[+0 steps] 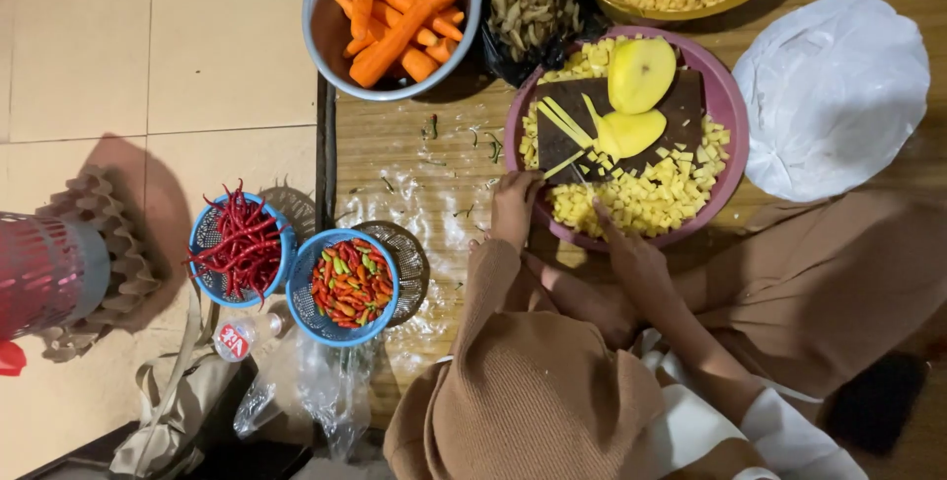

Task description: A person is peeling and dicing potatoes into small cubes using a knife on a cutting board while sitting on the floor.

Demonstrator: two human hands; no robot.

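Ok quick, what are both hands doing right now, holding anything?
Left hand: curled beside the yellow strips on the dark board; grip cannot be told.
Right hand: stretched onto the yellow cubes; holding anything cannot be told.

The person wears loose clothing of light brown cloth, plain and without pattern. Below the left hand (516,206) a wide brown sleeve with soft folds covers the arm up to the wrist. Below the right hand (631,261) a white cuff shows under the brown cloth. Both hands are bare.
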